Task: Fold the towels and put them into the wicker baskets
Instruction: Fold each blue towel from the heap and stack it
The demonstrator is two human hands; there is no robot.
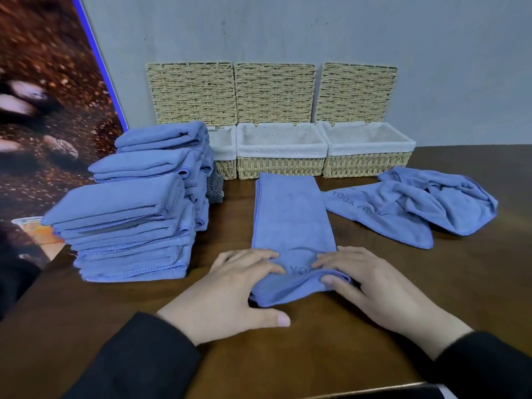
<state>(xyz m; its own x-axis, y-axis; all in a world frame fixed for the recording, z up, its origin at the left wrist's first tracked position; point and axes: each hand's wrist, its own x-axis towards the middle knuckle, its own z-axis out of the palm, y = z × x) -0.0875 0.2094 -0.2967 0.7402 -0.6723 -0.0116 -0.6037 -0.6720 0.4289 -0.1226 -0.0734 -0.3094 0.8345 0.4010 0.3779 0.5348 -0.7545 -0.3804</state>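
With the left hand (230, 286) and right hand (371, 283) both pinching the near end of the blue towel (290, 220), which stretches beyond their fingers toward the empty wicker baskets (280, 165), a lengthwise fold seems underway, needing that end carried forward evenly.

Towel (290, 214) under my hands: soft matt blue microfibre cloth, stitched edge. Folded stack (126, 226) & crumpled ones (426, 205): same cloth. Baskets (280, 167): rough woven wicker, pale matt fabric liners w/ tiny holes. Table (316, 341): dark wood, slight sheen. My sleeves (138, 358): black matt cloth.
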